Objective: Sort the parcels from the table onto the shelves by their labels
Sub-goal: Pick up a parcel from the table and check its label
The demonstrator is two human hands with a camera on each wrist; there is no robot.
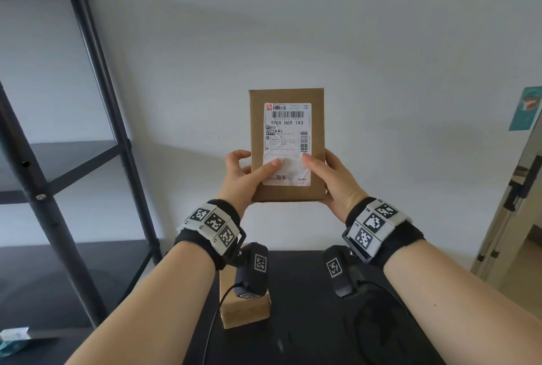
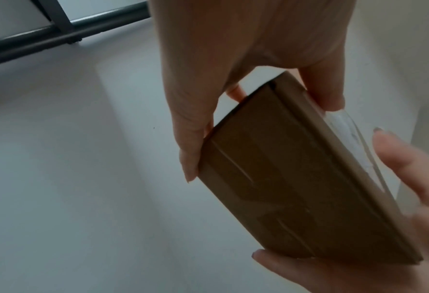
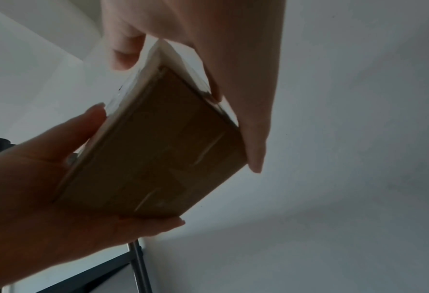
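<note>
Both hands (image 1: 243, 177) around upright parcel (image 1: 286, 98)

Brown cardboard parcel (image 1: 286, 98) at frame centre carries a white label (image 1: 286, 144) with black barcodes; black shelving (image 1: 96, 71) stands at left, teal poster (image 1: 525, 109) at right, black-and-white checkered wristbands (image 1: 211, 222) below.

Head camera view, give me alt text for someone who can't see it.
Both hands, left hand and right hand, hold a brown cardboard parcel upright against a white wall, its shipping label facing the camera. Black shelves stand left; another parcel sits on the dark table below.
</note>
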